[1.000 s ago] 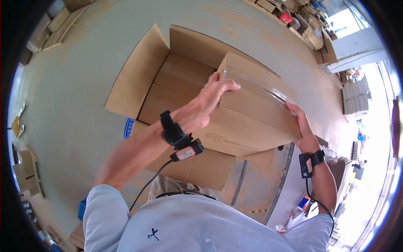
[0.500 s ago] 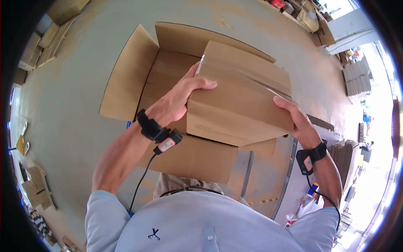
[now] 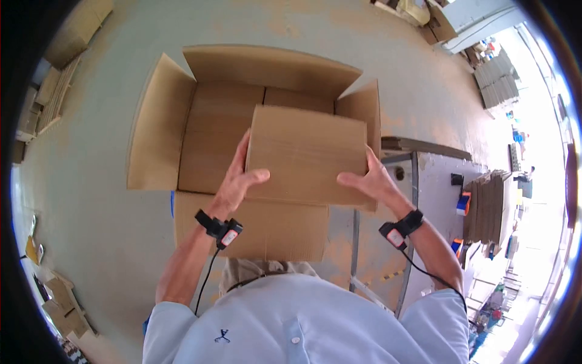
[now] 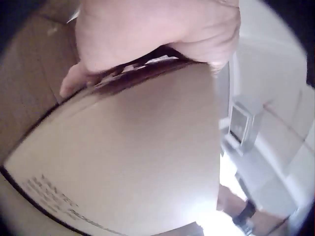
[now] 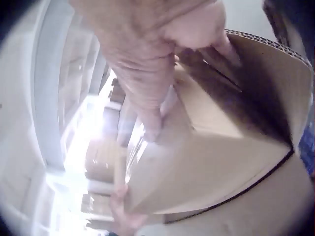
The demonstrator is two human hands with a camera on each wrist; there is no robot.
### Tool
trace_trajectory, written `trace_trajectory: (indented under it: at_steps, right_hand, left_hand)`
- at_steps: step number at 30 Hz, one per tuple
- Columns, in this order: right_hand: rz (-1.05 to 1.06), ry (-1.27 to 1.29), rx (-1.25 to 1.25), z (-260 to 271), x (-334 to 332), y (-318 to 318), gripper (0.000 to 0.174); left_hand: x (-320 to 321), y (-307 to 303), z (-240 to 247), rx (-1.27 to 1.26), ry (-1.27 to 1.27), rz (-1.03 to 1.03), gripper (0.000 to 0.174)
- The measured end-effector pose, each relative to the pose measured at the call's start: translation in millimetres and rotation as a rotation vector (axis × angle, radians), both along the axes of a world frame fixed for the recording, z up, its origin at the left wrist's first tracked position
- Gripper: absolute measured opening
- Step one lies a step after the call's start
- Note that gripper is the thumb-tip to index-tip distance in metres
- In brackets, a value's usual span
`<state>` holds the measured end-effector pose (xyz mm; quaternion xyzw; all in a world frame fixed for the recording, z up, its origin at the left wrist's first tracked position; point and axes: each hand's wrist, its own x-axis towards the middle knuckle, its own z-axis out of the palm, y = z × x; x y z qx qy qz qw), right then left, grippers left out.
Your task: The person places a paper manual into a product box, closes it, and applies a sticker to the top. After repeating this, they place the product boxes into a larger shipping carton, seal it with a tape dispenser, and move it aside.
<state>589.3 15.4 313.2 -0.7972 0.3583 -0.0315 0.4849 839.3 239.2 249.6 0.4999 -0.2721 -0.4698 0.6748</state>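
Observation:
Between my two hands is a taped cardboard box (image 3: 308, 151), smaller than the open carton (image 3: 160, 130) beneath it. My left hand (image 3: 237, 182) holds its left end, thumb on the top face and fingers down the side. At the right end my right hand (image 3: 373, 179) grips it the same way. The box overlaps the carton's right half and its front flap (image 3: 273, 233). Brown cardboard (image 3: 224, 115) fills the carton's left side. Printed lettering shows low on the box (image 4: 59, 196) in the left wrist view.
Right of the carton stand a metal frame (image 3: 414, 182) and a pale tabletop (image 3: 439, 176). Stacks of flat cardboard (image 3: 488, 206) line the right side. More boxes (image 3: 66, 309) lie at the lower left. The carton's right flap (image 3: 367, 106) stands upright.
Both hands have brought the box leftward and nearer the body, turning it from tilted to about level. The carton's right flap and more of its inside have come into sight.

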Motion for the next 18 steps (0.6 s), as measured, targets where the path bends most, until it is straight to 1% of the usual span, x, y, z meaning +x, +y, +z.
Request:
trace_trajectory:
  at_steps: [1, 3, 4, 5, 6, 7, 8, 9, 10, 11, 12, 13, 15, 16, 17, 18]
  right_hand:
    - [0.073, 0.084, -0.409, 2.1, 2.7, 4.9, 0.104]
    - [0.220, 0.075, -0.960, 18.4, 13.4, 16.3, 0.102]
    - [0.330, 0.060, -0.908, 33.2, 25.0, 24.2, 0.095]
    - [0.436, 0.050, -0.847, 44.8, 31.2, 38.4, 0.088]
    - [0.539, 0.046, -0.775, 51.6, 36.8, 52.8, 0.082]
    - [0.613, 0.070, -0.612, 54.9, 46.4, 59.2, 0.057]
    - [0.683, 0.187, -0.574, 46.5, 50.3, 57.3, 0.053]
    - [0.755, 0.307, -0.536, 31.4, 55.8, 52.4, 0.049]
    - [0.826, 0.429, -0.497, 20.1, 61.9, 45.6, 0.046]
    - [0.875, 0.510, -0.403, 17.3, 71.0, 38.8, 0.047]
    - [0.877, 0.503, -0.361, 19.5, 75.9, 35.1, 0.047]
    - [0.881, 0.497, -0.320, 23.0, 79.6, 31.6, 0.047]
    - [0.910, 0.464, -0.272, 21.8, 81.8, 26.2, 0.046]
    - [0.930, 0.430, -0.263, 10.1, 73.5, 18.7, 0.046]
    - [0.943, 0.392, -0.256, -5.0, 64.3, 7.7, 0.047]
    - [0.939, 0.388, -0.265, -27.7, 39.7, 1.4, 0.046]
  left_hand:
    - [3.5, 5.9, -22.4, 0.114, -0.291, -0.013, 0.102]
    - [0.1, 24.6, -37.4, 0.207, -0.384, 0.050, 0.106]
    - [2.4, 33.0, -42.3, 0.252, -0.428, 0.092, 0.109]
    - [3.6, 41.7, -34.0, 0.275, -0.552, 0.168, 0.102]
    - [7.9, 51.8, -27.1, 0.298, -0.537, 0.179, 0.097]
    - [14.5, 59.6, -21.0, 0.316, -0.521, 0.192, 0.093]
    - [17.9, 65.9, -17.4, 0.334, -0.501, 0.206, 0.089]
    - [20.1, 71.7, -15.5, 0.321, -0.511, 0.274, 0.069]
    - [23.6, 78.0, -13.7, 0.307, -0.472, 0.272, 0.064]
    - [28.2, 85.9, -12.0, 0.292, -0.431, 0.272, 0.059]
    - [30.5, 90.4, -12.2, 0.271, -0.389, 0.278, 0.054]
    - [28.3, 94.1, -13.7, 0.248, -0.400, 0.333, 0.043]
    - [30.8, 105.1, -23.8, 0.256, -0.290, 0.284, 0.039]
    - [30.6, 113.1, -28.2, 0.265, -0.238, 0.256, 0.037]
    - [28.1, 118.2, -30.8, 0.292, -0.290, 0.249, 0.034]
    - [21.6, 125.3, -30.3, 0.315, -0.346, 0.242, 0.031]
